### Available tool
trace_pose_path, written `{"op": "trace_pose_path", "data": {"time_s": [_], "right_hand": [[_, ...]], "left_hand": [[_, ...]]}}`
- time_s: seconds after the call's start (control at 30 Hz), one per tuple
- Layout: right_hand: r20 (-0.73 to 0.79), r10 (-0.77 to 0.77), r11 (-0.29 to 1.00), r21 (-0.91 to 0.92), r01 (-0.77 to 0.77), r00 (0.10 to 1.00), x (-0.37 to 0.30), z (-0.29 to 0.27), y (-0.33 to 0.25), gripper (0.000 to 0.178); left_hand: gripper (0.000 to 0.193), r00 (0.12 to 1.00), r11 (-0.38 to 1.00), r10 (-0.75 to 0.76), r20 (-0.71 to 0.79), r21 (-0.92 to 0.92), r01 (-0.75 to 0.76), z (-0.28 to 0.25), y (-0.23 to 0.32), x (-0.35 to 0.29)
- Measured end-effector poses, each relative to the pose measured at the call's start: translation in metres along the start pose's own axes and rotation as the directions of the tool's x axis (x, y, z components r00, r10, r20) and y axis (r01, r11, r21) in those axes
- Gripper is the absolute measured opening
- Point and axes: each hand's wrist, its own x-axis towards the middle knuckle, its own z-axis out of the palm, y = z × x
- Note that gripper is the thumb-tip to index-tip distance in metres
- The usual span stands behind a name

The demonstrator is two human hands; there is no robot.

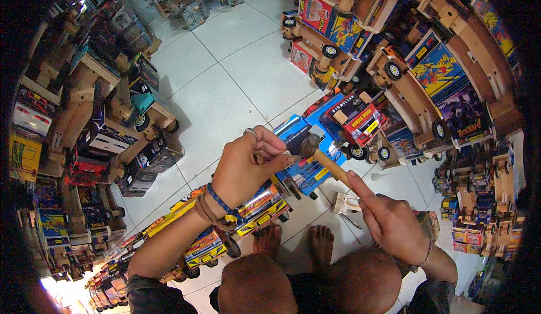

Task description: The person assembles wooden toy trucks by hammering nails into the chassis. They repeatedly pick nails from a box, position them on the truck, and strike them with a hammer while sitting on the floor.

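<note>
My right hand [391,224] grips a hammer [331,166] by its wooden handle, the index finger stretched along it. The dark hammer head is above a blue toy truck [316,182], close to my left fingertips; I cannot tell whether it touches the truck. My left hand [248,159] is closed in a pinch at the truck's left side. Whatever lies between its thumb and fingers is too small to make out. Right behind the blue truck stands a red-fronted toy truck [360,119].
Yellow toy trucks [262,210] line up below my left forearm. Stacked wooden toy trucks crowd the right [439,83] and left [101,128]. A pale tool resembling a staple gun [345,203] lies on the white tiled floor [236,83], near my bare feet [321,245].
</note>
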Motion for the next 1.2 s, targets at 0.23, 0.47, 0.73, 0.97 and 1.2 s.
{"op": "trace_pose_path", "data": {"time_s": [0.23, 0.47, 0.73, 0.97, 1.2], "right_hand": [[-0.070, -0.023, 0.999, 0.043, 0.026, 0.997, -0.002, -0.003, -0.005, 0.077], [-0.174, -0.008, 0.997, 0.071, 0.021, 0.985, 0.001, -0.003, 0.000, 0.075], [-0.153, -0.015, 0.987, 0.157, 0.039, 0.988, 0.000, -0.003, 0.002, 0.073], [-0.064, -0.005, 0.987, 0.159, 0.016, 0.998, 0.001, 0.007, 0.002, 0.075], [-0.157, -0.053, 0.997, 0.055, 0.063, 0.986, -0.001, 0.000, 0.007, 0.078]], "left_hand": [[0.029, 0.999, 0.997, 0.019, -0.030, -0.080, -0.022, 0.002, 0.001, -0.002], [0.032, 0.997, 0.995, 0.077, -0.019, -0.058, -0.078, 0.002, 0.005, -0.003], [0.030, 0.995, 0.992, 0.095, -0.041, -0.074, -0.098, 0.003, -0.001, 0.000], [0.030, 0.993, 0.989, 0.096, -0.069, -0.108, -0.103, 0.004, -0.006, -0.004], [0.036, 0.999, 0.996, 0.026, -0.034, -0.085, -0.029, 0.004, 0.001, -0.003]]}}
